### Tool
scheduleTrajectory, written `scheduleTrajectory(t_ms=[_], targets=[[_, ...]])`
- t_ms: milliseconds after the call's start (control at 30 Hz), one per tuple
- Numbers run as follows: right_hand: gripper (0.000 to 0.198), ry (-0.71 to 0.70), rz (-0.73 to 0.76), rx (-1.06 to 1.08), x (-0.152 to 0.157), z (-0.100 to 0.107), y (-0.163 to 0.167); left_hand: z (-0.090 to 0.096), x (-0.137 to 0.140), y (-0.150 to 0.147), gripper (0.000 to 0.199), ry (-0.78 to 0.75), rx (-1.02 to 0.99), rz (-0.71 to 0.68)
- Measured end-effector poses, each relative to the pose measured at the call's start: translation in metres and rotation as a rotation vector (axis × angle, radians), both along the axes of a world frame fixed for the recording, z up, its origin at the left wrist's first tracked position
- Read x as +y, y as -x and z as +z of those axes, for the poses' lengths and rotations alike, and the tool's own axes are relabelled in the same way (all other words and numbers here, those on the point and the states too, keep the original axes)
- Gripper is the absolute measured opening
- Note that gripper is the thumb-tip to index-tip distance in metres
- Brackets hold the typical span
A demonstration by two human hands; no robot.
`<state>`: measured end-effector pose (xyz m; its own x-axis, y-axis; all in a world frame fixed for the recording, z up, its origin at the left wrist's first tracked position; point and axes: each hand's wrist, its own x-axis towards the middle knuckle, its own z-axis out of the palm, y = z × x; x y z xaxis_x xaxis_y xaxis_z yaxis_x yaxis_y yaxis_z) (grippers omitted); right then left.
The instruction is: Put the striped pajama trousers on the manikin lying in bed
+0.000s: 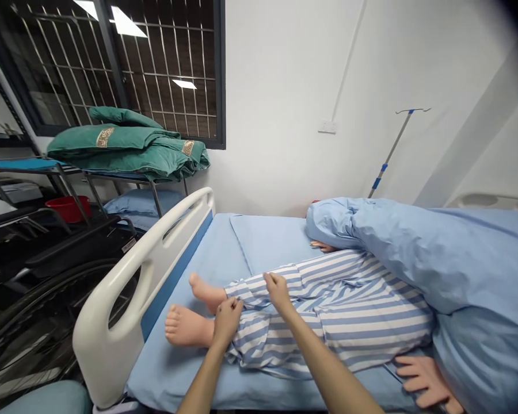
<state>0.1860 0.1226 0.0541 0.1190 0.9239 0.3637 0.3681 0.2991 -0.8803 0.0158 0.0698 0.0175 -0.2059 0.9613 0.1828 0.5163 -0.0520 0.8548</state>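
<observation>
Blue-and-white striped pajama trousers (362, 322) cover the legs of a manikin lying on the bed. Its bare feet, the near foot (187, 326) and the far foot (207, 292), point toward the footboard. My left hand (228, 319) is closed on the trouser cuffs at the ankles, with its fingertips partly hidden. Higher up, at the shin of the far leg, my right hand (278, 292) pinches the trouser fabric. A light blue quilt (414, 247) is folded back over the manikin's upper body. One manikin hand (427, 379) sticks out beneath it on the near side.
The white footboard (112, 287) rises at the left end of the bed. A wheelchair (69, 270) stands beyond it. Green folded quilts (133, 146) lie on a rack under the barred window. An IV pole (391, 152) leans behind the bed.
</observation>
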Motion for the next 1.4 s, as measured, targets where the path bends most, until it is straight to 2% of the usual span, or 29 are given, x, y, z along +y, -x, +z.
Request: scheduleTrajectory(t_ms=[133, 233, 300, 467, 533, 700, 900, 1000, 1100, 1267, 1400], targets=[[0.038, -0.004, 0.177, 0.083, -0.012, 0.030, 0.058, 0.003, -0.003, 0.003, 0.038, -0.039, -0.101, -0.021], [0.038, -0.001, 0.226, 0.152, -0.021, 0.037, 0.079, 0.001, -0.002, 0.005, 0.044, -0.015, -0.152, 0.021], [0.038, 0.006, 0.220, 0.165, -0.028, 0.027, 0.086, -0.003, -0.001, 0.006, 0.046, 0.015, -0.150, 0.034], [0.036, 0.037, 0.228, 0.006, -0.042, -0.024, 0.093, -0.012, 0.001, 0.008, 0.045, 0.011, -0.117, 0.071], [0.036, 0.044, 0.216, -0.048, -0.044, -0.037, 0.092, -0.012, 0.000, 0.008, 0.045, 0.000, -0.120, 0.068], [0.037, 0.088, 0.254, -0.019, -0.039, -0.041, 0.089, -0.014, 0.000, 0.007, 0.043, -0.018, -0.075, 0.035], [0.035, 0.053, 0.185, 0.054, -0.040, -0.041, 0.088, -0.020, -0.002, 0.004, 0.029, -0.036, 0.223, 0.018], [0.034, 0.068, 0.167, 0.114, -0.040, -0.040, 0.088, -0.014, -0.002, 0.002, 0.030, -0.019, 0.255, -0.002], [0.035, 0.060, 0.171, 0.143, -0.039, -0.040, 0.088, 0.002, 0.001, -0.002, 0.033, -0.033, 0.148, 0.005], [0.041, 0.038, 0.152, 0.163, -0.037, -0.041, 0.086, 0.030, 0.005, -0.018, 0.029, -0.092, -0.045, 0.142], [0.042, 0.064, 0.144, 0.225, -0.037, -0.038, 0.084, 0.041, 0.006, -0.031, 0.028, -0.127, -0.152, 0.187]])
